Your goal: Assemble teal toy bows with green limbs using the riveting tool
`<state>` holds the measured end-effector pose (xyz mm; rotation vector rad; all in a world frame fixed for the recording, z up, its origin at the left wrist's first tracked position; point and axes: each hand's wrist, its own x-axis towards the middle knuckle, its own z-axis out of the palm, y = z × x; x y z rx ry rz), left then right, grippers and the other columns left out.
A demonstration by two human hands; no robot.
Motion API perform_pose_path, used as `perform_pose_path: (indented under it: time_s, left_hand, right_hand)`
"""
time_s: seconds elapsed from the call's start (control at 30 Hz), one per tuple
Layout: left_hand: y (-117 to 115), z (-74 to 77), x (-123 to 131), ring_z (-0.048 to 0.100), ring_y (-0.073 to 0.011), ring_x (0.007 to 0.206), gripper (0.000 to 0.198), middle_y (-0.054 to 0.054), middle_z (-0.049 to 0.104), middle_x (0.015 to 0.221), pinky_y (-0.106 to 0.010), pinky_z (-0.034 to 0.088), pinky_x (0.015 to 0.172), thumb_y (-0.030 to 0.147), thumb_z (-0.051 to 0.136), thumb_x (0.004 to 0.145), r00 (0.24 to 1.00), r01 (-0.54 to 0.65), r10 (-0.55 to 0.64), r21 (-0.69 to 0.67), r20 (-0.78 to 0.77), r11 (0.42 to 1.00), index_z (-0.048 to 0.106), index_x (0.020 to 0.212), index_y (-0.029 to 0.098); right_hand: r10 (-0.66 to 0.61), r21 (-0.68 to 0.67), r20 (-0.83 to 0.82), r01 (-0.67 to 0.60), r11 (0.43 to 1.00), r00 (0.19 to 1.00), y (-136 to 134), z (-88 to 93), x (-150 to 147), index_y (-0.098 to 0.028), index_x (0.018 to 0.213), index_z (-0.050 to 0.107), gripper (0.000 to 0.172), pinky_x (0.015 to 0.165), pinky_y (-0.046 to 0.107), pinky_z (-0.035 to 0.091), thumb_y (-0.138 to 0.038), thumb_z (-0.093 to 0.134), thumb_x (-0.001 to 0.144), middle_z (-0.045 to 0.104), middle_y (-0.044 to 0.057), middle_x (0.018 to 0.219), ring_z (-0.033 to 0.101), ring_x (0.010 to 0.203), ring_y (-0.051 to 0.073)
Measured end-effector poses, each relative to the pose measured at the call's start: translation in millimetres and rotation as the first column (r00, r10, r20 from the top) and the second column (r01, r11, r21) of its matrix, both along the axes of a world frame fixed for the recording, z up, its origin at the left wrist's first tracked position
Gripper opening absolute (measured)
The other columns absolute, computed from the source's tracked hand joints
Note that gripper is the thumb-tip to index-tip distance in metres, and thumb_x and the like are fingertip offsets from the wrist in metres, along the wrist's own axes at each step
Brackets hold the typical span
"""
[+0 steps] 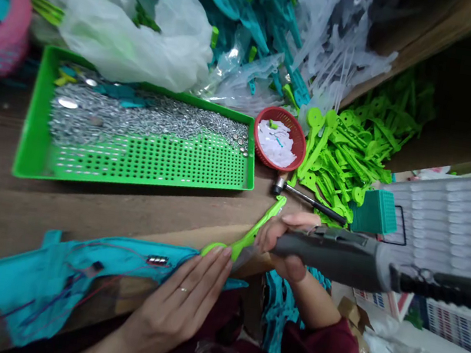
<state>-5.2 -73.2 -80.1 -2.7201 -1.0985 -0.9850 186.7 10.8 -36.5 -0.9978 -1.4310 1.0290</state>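
Observation:
My right hand (pixel 290 242) is wrapped round a dark grey electric screwdriver (pixel 330 254), held level with its cable running off to the right. Its tip points left toward a lime-green plastic lever (pixel 258 228) and is partly hidden by my fingers. Fingers out flat, my left hand (pixel 185 297) presses on the round end of that lever, over the tip of a blue plastic toy-gun half-shell (pixel 115 256). Inside the half-shell lie thin wires and small silver cells (pixel 158 260). The left side of the picture is somewhat blurred.
A green perforated tray (pixel 151 172) holds many small metal parts. Behind it stands a red basket (pixel 300 151) with white pieces. A hammer (pixel 312 200) lies before a heap of lime-green levers (pixel 346 152). Plastic bags (pixel 149 46), blue parts and a pink basket (pixel 16 34) crowd the back.

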Motion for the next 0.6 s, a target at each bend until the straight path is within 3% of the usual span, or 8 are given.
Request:
perform_pose_path:
  time_s: [0.03,0.1,0.23,0.3,0.37,0.4,0.47,0.6]
  left_hand:
    - [0,0.7,0,0.045,-0.0353,0.144,0.041,-0.023,0.055,0.148,-0.049,0.026,0.128,0.009,0.045,0.098,1.000,0.000,0.000,0.013,0.002,1.000,0.060,0.135,-0.003]
    - [0,1.5,0,0.049,-0.0354,0.141,0.042,-0.024,0.058,0.145,-0.049,0.027,0.127,0.008,0.042,0.098,1.000,0.004,-0.004,0.037,-0.004,0.999,0.060,0.134,-0.004]
    - [0,0.4,0,0.055,-0.0328,0.137,0.042,-0.022,0.061,0.143,-0.048,0.027,0.128,0.008,0.039,0.098,0.999,-0.018,0.017,0.026,0.033,0.999,0.062,0.132,-0.002]
    - [0,-1.1,2,0.056,-0.0321,0.136,0.043,-0.021,0.062,0.141,-0.048,0.026,0.128,0.007,0.038,0.098,0.998,-0.027,0.026,0.017,0.052,0.999,0.062,0.132,-0.002]
    - [1,-2.4,4,0.057,-0.0328,0.135,0.042,-0.021,0.063,0.140,-0.048,0.026,0.128,0.006,0.041,0.097,0.998,-0.028,0.027,0.017,0.049,0.999,0.063,0.131,-0.002]
    - [2,-3.0,5,0.058,-0.0328,0.134,0.040,-0.021,0.064,0.140,-0.048,0.026,0.128,0.007,0.043,0.096,0.998,-0.032,0.031,0.017,0.047,0.999,0.063,0.131,-0.002]
    - [3,-4.0,6,0.058,-0.0318,0.134,0.038,-0.020,0.066,0.138,-0.047,0.026,0.128,0.006,0.046,0.096,0.996,-0.053,0.052,0.000,0.076,0.999,0.064,0.128,-0.002]
    - [2,-4.3,8,0.059,-0.0305,0.133,0.037,-0.019,0.069,0.133,-0.045,0.029,0.126,0.003,0.045,0.095,0.986,-0.067,0.074,-0.054,0.152,0.996,0.066,0.124,-0.001]
  right_hand:
    - [0.105,0.075,-0.020,-0.103,0.992,0.994,3,3.6,1,-0.035,0.104,0.051,0.040,0.040,0.026,0.050,-0.064,0.066,0.081,0.050,-0.011,0.048,0.051,0.034,0.013]
    - [0.331,0.220,-0.037,-0.316,0.923,0.943,10,12.5,5,-0.032,0.111,0.056,0.031,0.041,0.024,0.051,-0.052,0.063,0.088,0.056,-0.010,0.052,0.053,0.035,0.012]
    - [0.597,0.188,0.093,-0.602,0.776,0.797,37,37.7,7,-0.024,0.118,0.058,0.051,0.041,0.021,0.049,-0.064,0.058,0.087,0.061,-0.008,0.054,0.058,0.038,0.011]
    - [0.556,0.221,0.034,-0.549,0.806,0.830,60,49.2,-10,-0.026,0.116,0.057,0.047,0.043,0.021,0.051,-0.064,0.057,0.088,0.061,-0.009,0.055,0.058,0.039,0.010]
    - [0.372,0.307,-0.163,-0.311,0.899,0.914,88,52.3,-39,-0.029,0.109,0.056,0.033,0.043,0.021,0.051,-0.057,0.058,0.091,0.057,-0.012,0.055,0.053,0.038,0.008]
    - [0.285,0.321,-0.254,-0.198,0.926,0.924,102,49.5,-55,-0.029,0.106,0.056,0.029,0.043,0.020,0.051,-0.053,0.061,0.091,0.055,-0.013,0.054,0.052,0.038,0.008]
    - [0.177,0.274,-0.332,-0.085,0.958,0.926,129,37.0,-84,-0.028,0.103,0.055,0.027,0.043,0.020,0.049,-0.046,0.067,0.088,0.054,-0.013,0.055,0.052,0.040,0.009]
    - [0.098,0.184,-0.273,-0.048,0.982,0.957,154,7.9,-110,-0.026,0.105,0.050,0.036,0.042,0.024,0.046,-0.053,0.065,0.086,0.049,-0.013,0.053,0.051,0.038,0.010]
